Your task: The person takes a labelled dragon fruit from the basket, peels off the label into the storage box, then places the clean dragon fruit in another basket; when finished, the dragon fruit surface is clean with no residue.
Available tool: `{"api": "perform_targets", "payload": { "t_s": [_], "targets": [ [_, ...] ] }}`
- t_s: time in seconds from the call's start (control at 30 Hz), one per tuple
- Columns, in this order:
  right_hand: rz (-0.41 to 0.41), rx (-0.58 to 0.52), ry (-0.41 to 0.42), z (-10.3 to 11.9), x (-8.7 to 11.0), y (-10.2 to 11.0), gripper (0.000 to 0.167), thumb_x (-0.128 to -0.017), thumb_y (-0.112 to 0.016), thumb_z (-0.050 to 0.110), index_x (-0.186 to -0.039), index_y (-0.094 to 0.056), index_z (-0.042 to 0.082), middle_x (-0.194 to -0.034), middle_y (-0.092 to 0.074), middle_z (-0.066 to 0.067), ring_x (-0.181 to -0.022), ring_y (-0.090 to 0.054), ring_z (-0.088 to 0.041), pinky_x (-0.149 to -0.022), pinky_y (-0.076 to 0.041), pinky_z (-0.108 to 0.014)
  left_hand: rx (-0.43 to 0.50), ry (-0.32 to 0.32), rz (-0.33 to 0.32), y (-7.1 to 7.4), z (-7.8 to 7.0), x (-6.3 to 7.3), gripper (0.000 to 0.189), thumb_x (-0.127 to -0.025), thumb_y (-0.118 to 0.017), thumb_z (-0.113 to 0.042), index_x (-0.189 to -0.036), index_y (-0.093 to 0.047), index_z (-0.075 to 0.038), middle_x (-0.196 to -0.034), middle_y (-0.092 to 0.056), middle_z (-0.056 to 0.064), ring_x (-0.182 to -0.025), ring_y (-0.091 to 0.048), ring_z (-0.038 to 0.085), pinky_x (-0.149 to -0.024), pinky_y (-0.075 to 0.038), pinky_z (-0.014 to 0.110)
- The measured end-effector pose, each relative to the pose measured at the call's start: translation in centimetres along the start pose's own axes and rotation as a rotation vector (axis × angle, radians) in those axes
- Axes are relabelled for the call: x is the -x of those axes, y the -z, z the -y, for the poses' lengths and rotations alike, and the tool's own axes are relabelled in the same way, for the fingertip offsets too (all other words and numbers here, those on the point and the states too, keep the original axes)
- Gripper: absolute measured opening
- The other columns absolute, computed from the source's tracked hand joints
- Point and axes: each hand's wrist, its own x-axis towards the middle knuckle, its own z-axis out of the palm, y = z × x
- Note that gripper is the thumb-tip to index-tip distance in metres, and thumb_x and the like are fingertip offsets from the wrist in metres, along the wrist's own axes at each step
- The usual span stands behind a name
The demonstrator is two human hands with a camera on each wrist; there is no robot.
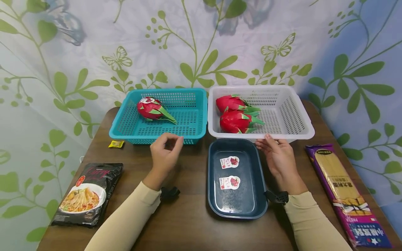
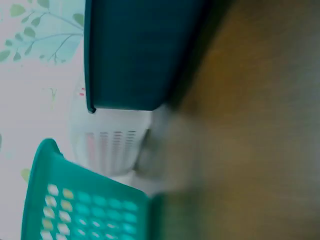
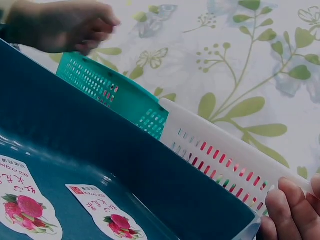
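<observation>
My left hand [image 1: 165, 153] is above the table in front of the teal basket [image 1: 204, 115], fingers loosely curled, with nothing visible in them. A red dragon fruit [image 1: 150, 108] with a white label lies in that basket. Two dragon fruits [image 1: 233, 120] without visible labels lie at the left of the white basket [image 1: 301, 127]. At its front rim is my right hand [image 1: 281, 160], fingers relaxed and holding nothing; whether they touch the rim, I cannot tell. Two dragon fruit stickers [image 1: 229, 182] lie in the dark blue tray [image 1: 235, 209], left of this hand.
A black noodle packet [image 1: 84, 195] lies at the table's left, with a small yellow packet [image 1: 116, 144] behind it. Along the right edge lies a purple pasta pack [image 1: 345, 195]. A patterned cloth [image 1: 194, 42] hangs behind the baskets.
</observation>
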Motion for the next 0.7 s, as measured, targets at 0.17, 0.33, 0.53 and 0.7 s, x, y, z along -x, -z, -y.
{"api": "perform_targets", "payload": {
  "t_s": [0.17, 0.33, 0.53, 0.7],
  "targets": [
    [-0.006, -0.016, 0.011, 0.3, -0.2, 0.0, 0.027, -0.105, -0.066, 0.008, -0.130, -0.065, -0.002, -0.098, -0.077, -0.015, -0.086, -0.076, -0.024, -0.084, -0.061, -0.033, 0.242, 0.522, -0.288, 2.9, 0.9, 2.0, 0.027, -0.105, -0.068, -0.018, -0.090, -0.056, 0.001, -0.073, -0.058, 0.010, -0.057, -0.053, 0.020, -0.051, -0.049, 0.027],
    [-0.016, -0.029, -0.003, 0.0, -0.2, 0.1, 0.027, -0.105, -0.065, 0.008, -0.129, -0.064, -0.004, -0.097, -0.077, -0.015, -0.084, -0.076, -0.024, -0.082, -0.061, -0.032, 0.679, 0.950, -0.449, 4.5, 2.1, 1.1, 0.032, -0.110, -0.059, -0.031, -0.117, -0.039, -0.007, -0.102, -0.048, 0.011, -0.085, -0.053, 0.023, -0.074, -0.054, 0.033],
    [-0.018, 0.003, -0.015, -0.3, 0.1, 0.0, 0.039, -0.105, -0.065, 0.009, -0.137, -0.054, -0.010, -0.096, -0.077, -0.013, -0.084, -0.076, -0.023, -0.082, -0.061, -0.032, 0.920, 1.028, -0.570, 5.0, 2.5, 0.2, 0.026, -0.111, -0.058, -0.019, -0.125, -0.040, -0.007, -0.115, -0.045, 0.013, -0.099, -0.052, 0.026, -0.096, -0.052, 0.038],
    [-0.040, 0.449, -0.067, 1.5, 0.3, 0.3, 0.055, -0.107, -0.063, 0.033, -0.138, -0.055, -0.012, -0.096, -0.077, -0.008, -0.085, -0.075, -0.018, -0.081, -0.060, -0.027, 0.891, 0.973, -0.624, 4.8, 2.7, 0.2, 0.030, -0.107, -0.065, -0.016, -0.120, -0.041, -0.006, -0.108, -0.045, 0.014, -0.093, -0.053, 0.027, -0.089, -0.056, 0.036]
  ]
}}
